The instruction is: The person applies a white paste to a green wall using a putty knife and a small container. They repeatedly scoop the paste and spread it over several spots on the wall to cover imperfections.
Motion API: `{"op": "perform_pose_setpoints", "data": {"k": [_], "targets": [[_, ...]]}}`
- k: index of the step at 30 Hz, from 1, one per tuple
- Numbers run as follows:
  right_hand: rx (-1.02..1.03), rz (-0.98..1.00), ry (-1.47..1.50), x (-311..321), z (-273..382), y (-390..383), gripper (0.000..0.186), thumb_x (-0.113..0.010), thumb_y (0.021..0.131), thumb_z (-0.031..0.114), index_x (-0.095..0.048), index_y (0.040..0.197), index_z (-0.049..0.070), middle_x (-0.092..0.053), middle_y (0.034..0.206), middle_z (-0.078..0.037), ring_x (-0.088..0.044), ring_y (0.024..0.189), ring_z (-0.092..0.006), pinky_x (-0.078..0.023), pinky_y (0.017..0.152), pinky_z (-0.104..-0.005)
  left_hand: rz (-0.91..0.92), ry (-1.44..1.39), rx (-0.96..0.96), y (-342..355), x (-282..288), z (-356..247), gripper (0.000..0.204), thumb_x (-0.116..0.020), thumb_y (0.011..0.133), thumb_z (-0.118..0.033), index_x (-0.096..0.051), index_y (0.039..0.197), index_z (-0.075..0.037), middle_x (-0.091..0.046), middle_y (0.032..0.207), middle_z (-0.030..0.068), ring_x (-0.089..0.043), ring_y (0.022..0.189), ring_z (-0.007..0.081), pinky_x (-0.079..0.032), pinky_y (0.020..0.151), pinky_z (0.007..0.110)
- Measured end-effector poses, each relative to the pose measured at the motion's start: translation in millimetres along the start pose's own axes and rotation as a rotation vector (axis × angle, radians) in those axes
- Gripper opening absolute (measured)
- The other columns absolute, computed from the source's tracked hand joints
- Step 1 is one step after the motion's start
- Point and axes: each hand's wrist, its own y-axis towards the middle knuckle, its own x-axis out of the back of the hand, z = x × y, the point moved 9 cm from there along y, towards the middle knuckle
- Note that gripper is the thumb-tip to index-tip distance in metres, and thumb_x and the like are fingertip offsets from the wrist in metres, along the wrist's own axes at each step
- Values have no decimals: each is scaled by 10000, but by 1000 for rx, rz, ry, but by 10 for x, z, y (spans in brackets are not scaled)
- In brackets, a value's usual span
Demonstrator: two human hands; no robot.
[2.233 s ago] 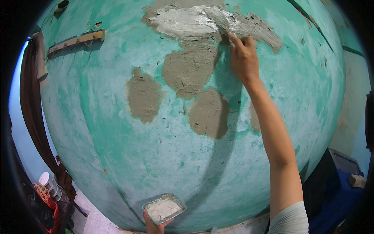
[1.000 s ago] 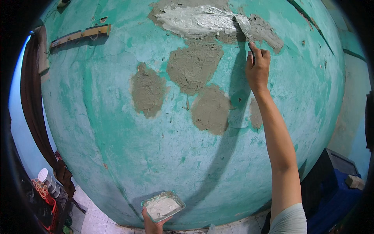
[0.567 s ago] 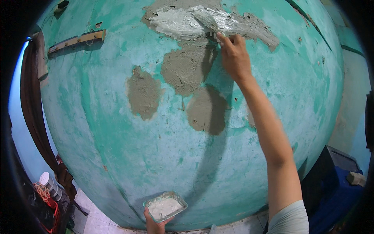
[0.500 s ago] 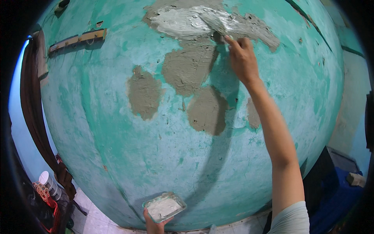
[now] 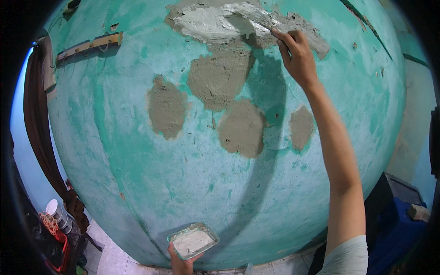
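Observation:
My right hand (image 5: 298, 57), raised at the upper middle, is closed round a putty knife (image 5: 262, 20), its blade coated in white paste and against the wet white smear (image 5: 201, 23) on an irregular grey patch of the turquoise wall (image 5: 110, 174). Several more rough grey patches (image 5: 220, 78) lie below the smear, one of them just left of my forearm. Low at the centre, my left hand (image 5: 178, 259) grips a small rectangular clear container (image 5: 191, 240) of white paste, held in front of the wall.
A wooden hook rail (image 5: 89, 46) hangs at upper left. A dark curtain (image 5: 36, 114) runs down the left side, with stacked white buckets (image 5: 55, 208) and a red plastic basket (image 5: 59, 247) below. Dark and blue bulky items (image 5: 398, 233) stand at lower right, above pale floor tiles (image 5: 112, 250).
My right hand and knife have moved up and to the right along the white smear. My left hand still holds the container in about the same place.

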Motion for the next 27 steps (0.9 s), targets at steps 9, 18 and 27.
{"op": "perform_pose_setpoints", "data": {"k": [9, 18, 27], "targets": [[67, 164, -55, 339, -741, -228, 377, -690, 963, 59, -711, 1312, 197, -627, 1053, -90, -609, 997, -298, -514, 902, -406, 64, 42, -57, 58, -16, 102, 562, -550, 1028, -411, -633, 1278, 86, -732, 1197, 183, -743, 1029, 289, -637, 856, 418], [-64, 18, 83, 324, -804, -346, 321, -685, 978, 70, -733, 1280, 168, -637, 1026, -117, -609, 967, -303, -513, 878, -415, -38, -62, 16, -14, -108, 170, 508, -495, 1066, -411, -591, 1360, -8, -687, 1317, 154, -690, 1172, 320, -590, 991, 486], [-167, 30, 14, 153, -664, -680, 351, -702, 965, 43, -734, 1296, 158, -624, 1024, -104, -609, 982, -289, -516, 883, -397, -168, -136, 166, -244, -387, 154, 509, -458, 1083, -440, -553, 1407, -60, -651, 1379, 143, -642, 1259, 316, -545, 1074, 494]]}}
